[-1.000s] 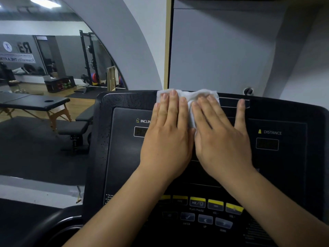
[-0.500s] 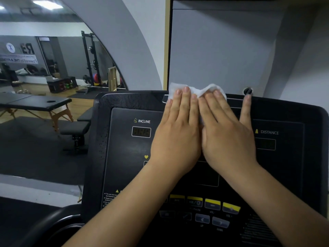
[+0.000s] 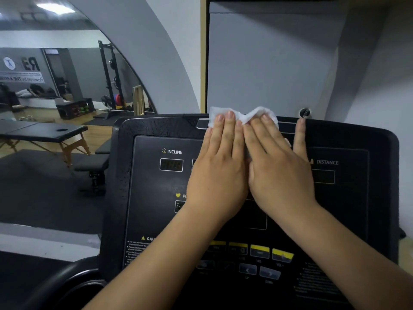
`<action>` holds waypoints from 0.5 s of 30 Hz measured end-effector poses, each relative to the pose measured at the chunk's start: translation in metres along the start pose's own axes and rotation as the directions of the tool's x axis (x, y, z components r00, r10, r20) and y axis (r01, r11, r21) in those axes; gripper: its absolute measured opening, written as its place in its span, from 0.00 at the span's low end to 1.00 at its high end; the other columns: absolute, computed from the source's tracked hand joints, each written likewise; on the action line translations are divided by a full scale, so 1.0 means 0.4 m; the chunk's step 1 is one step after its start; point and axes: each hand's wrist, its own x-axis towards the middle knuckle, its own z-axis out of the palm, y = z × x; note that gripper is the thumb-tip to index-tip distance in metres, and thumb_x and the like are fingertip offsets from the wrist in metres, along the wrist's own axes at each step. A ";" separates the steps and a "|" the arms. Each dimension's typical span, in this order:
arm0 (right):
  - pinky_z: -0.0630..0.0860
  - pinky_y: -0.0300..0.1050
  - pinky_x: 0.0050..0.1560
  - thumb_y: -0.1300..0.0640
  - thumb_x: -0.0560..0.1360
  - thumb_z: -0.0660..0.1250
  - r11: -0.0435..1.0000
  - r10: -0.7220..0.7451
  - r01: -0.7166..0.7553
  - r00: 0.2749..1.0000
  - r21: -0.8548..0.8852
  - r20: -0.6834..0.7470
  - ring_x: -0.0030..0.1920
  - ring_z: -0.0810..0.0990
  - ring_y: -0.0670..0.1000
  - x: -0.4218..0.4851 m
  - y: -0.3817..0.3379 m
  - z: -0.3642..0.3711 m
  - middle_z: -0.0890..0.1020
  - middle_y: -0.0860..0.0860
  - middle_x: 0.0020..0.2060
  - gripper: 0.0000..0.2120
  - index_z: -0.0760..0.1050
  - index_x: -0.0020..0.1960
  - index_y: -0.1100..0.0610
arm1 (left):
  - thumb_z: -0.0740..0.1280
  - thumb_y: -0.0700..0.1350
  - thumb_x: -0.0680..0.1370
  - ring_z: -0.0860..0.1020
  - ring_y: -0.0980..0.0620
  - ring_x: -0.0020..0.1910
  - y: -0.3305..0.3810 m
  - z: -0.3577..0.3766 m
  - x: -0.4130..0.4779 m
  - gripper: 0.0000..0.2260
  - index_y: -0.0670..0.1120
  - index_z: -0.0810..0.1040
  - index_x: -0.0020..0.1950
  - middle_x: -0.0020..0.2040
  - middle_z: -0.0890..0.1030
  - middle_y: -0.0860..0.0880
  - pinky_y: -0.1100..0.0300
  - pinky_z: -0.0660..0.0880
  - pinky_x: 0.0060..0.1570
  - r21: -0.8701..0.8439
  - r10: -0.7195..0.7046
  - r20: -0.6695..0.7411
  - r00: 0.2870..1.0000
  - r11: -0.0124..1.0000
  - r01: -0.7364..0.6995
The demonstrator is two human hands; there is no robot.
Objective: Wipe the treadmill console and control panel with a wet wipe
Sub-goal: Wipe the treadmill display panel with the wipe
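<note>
While you pressed on the one wet wipe [image 3: 259,111], your two hands lay flat on it: the left hand [image 3: 220,175] and the right hand [image 3: 279,173] side by side, fingers straight and close together, only the right little finger spread aside onto the bare console [image 3: 138,198]. The wipe lay at the console's top edge, its long axis running left to right. Four yellow buttons [image 3: 259,250] showed below your wrists.

Hid most of the wet wipe [image 3: 260,111] under left hand [image 3: 220,173] and right hand [image 3: 279,173]. Covered centre displays of the treadmill console [image 3: 357,142] and part of the caution label [image 3: 147,238]. Left fine print [image 3: 134,251] unreadably small.
</note>
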 end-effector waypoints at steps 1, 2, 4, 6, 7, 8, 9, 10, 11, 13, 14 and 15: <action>0.47 0.70 0.72 0.56 0.79 0.53 1.000 -0.018 0.018 1.000 -0.001 0.000 0.76 0.59 0.53 -0.012 0.000 0.000 0.65 0.56 0.74 0.25 0.62 0.75 0.60 | 0.52 0.46 0.83 0.54 0.37 0.79 -0.001 0.001 -0.014 0.26 0.34 0.58 0.78 0.78 0.57 0.34 0.44 0.56 0.77 -0.006 0.005 0.007 1.000 1.000 -0.005; 0.48 0.70 0.72 0.56 0.79 0.53 0.999 -0.038 0.038 0.999 -0.006 0.005 0.76 0.58 0.53 -0.030 0.003 -0.001 0.65 0.56 0.74 0.25 0.62 0.75 0.60 | 0.51 0.47 0.83 0.54 0.37 0.79 -0.002 0.003 -0.034 0.26 0.34 0.58 0.78 0.78 0.57 0.34 0.44 0.56 0.77 -0.007 0.011 0.011 1.000 1.000 -0.011; 0.49 0.71 0.71 0.54 0.77 0.50 0.998 -0.066 0.066 0.998 -0.022 0.026 0.76 0.59 0.53 -0.067 0.015 -0.006 0.66 0.56 0.74 0.26 0.63 0.74 0.60 | 0.53 0.49 0.83 0.56 0.37 0.79 0.000 0.003 -0.068 0.27 0.34 0.61 0.77 0.78 0.59 0.34 0.45 0.56 0.77 0.008 0.020 0.005 1.000 1.000 -0.020; 0.48 0.72 0.71 0.53 0.77 0.49 0.998 -0.052 0.053 0.998 -0.031 0.041 0.76 0.60 0.53 -0.075 0.029 -0.009 0.66 0.56 0.74 0.27 0.63 0.74 0.60 | 0.56 0.49 0.82 0.58 0.36 0.78 0.007 0.006 -0.068 0.27 0.34 0.63 0.76 0.77 0.60 0.34 0.45 0.57 0.77 0.016 0.027 -0.016 1.000 1.000 -0.026; 0.48 0.72 0.71 0.53 0.77 0.49 0.999 -0.030 0.031 0.999 -0.030 0.039 0.76 0.60 0.53 -0.066 0.034 -0.009 0.66 0.56 0.74 0.27 0.63 0.74 0.60 | 0.56 0.48 0.82 0.58 0.36 0.78 0.012 0.006 -0.053 0.27 0.33 0.63 0.76 0.77 0.61 0.33 0.44 0.57 0.77 0.008 0.030 -0.018 0.999 1.000 -0.030; 0.47 0.72 0.72 0.53 0.77 0.49 1.000 -0.004 0.005 1.000 -0.024 0.028 0.76 0.59 0.52 -0.051 0.037 -0.007 0.66 0.55 0.74 0.27 0.63 0.74 0.59 | 0.56 0.47 0.82 0.57 0.36 0.78 0.017 0.005 -0.031 0.27 0.33 0.62 0.77 0.77 0.60 0.33 0.43 0.57 0.77 -0.005 0.032 -0.012 0.999 0.999 -0.032; 0.47 0.71 0.72 0.54 0.78 0.50 1.000 0.020 -0.020 1.000 -0.015 0.011 0.76 0.59 0.52 -0.033 0.039 -0.006 0.65 0.55 0.74 0.26 0.63 0.75 0.59 | 0.56 0.46 0.82 0.56 0.36 0.78 0.021 0.005 -0.008 0.27 0.33 0.60 0.77 0.78 0.59 0.33 0.43 0.57 0.77 -0.017 0.035 -0.001 0.999 0.999 -0.035; 0.47 0.71 0.72 0.55 0.79 0.51 0.999 0.039 -0.039 0.999 -0.004 -0.007 0.76 0.59 0.52 -0.016 0.039 -0.005 0.65 0.55 0.74 0.25 0.63 0.75 0.59 | 0.55 0.45 0.81 0.55 0.36 0.79 0.025 0.005 0.012 0.27 0.34 0.58 0.78 0.78 0.58 0.33 0.43 0.56 0.77 -0.024 0.036 0.013 0.999 0.999 -0.036; 0.47 0.70 0.72 0.56 0.79 0.52 0.999 0.051 -0.050 0.998 0.008 -0.023 0.76 0.59 0.52 -0.004 0.039 -0.004 0.66 0.55 0.74 0.24 0.62 0.75 0.59 | 0.53 0.45 0.81 0.53 0.36 0.79 0.028 0.004 0.026 0.27 0.34 0.57 0.78 0.78 0.56 0.34 0.43 0.54 0.78 -0.026 0.033 0.026 0.999 0.999 -0.032; 0.49 0.70 0.72 0.56 0.79 0.53 0.999 0.047 -0.046 0.998 0.017 -0.041 0.76 0.60 0.52 -0.005 0.042 -0.003 0.66 0.55 0.74 0.24 0.62 0.75 0.59 | 0.50 0.45 0.82 0.51 0.37 0.79 0.030 0.005 0.026 0.27 0.35 0.56 0.79 0.79 0.55 0.34 0.44 0.53 0.78 -0.025 0.027 0.042 0.999 0.999 -0.026; 0.49 0.70 0.72 0.56 0.79 0.54 0.999 0.034 -0.033 0.999 0.012 -0.040 0.76 0.60 0.52 -0.019 0.044 -0.002 0.66 0.55 0.74 0.24 0.62 0.75 0.59 | 0.49 0.46 0.82 0.50 0.37 0.80 0.031 0.008 0.012 0.27 0.35 0.55 0.79 0.79 0.54 0.35 0.44 0.52 0.78 -0.023 0.034 0.044 0.998 0.999 -0.033; 0.49 0.70 0.72 0.56 0.79 0.53 1.000 0.017 -0.017 0.999 0.001 -0.032 0.76 0.59 0.53 -0.038 0.047 -0.001 0.65 0.55 0.74 0.25 0.62 0.75 0.59 | 0.50 0.46 0.83 0.50 0.37 0.80 0.033 0.013 -0.007 0.26 0.35 0.56 0.79 0.79 0.54 0.35 0.44 0.52 0.78 -0.026 0.048 0.039 0.998 0.999 -0.047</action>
